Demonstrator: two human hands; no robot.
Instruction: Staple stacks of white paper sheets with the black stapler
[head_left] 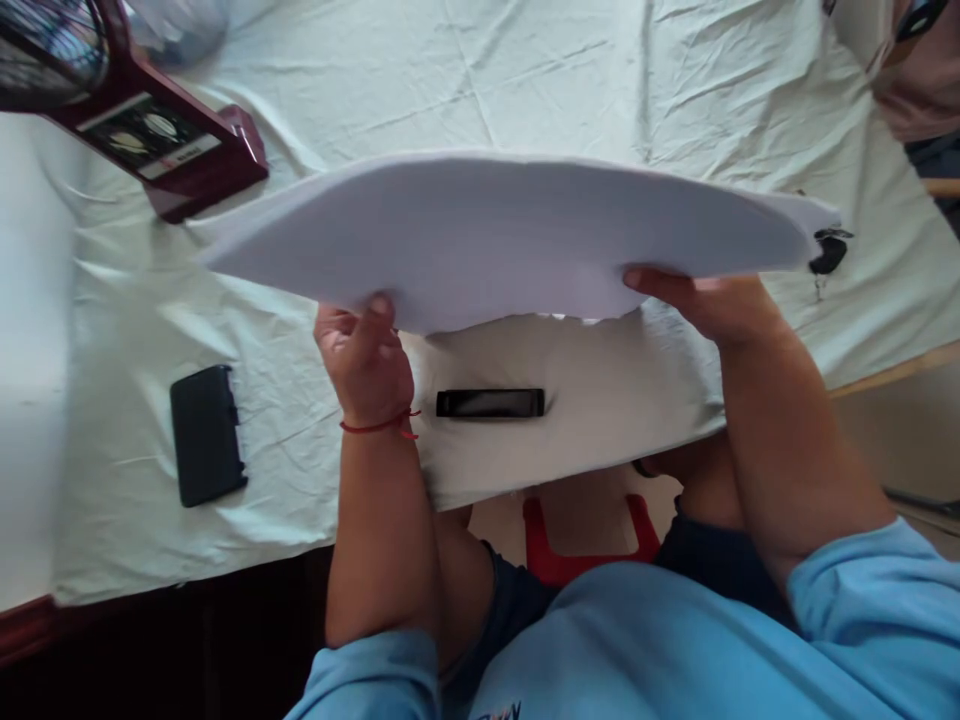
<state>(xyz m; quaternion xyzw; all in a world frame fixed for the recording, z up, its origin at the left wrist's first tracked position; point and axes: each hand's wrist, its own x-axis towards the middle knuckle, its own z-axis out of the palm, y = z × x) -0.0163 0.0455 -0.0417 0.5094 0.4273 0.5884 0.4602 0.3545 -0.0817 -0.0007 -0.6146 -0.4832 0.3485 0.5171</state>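
Note:
A large white sheet (487, 230), apparently paper, is raised above the table and bows upward across its middle. My left hand (365, 350) pinches its near edge left of centre, thumb on top; a red string bracelet circles that wrist. Farther right, my right hand (709, 300) grips the same edge, with the thumb lying on the sheet and the other fingers hidden beneath it. Just below the sheet, between my forearms, a slim black object (490, 403) rests on the cloth. The sheet's near edge looks slightly uneven.
A pale wrinkled cloth (390, 90) covers the table. On the left lie a flat black case (208, 436) and a dark red fan base (202, 150). Black keys or a fob (828, 250) sit by the sheet's right end. A red stool (589, 560) shows below the table.

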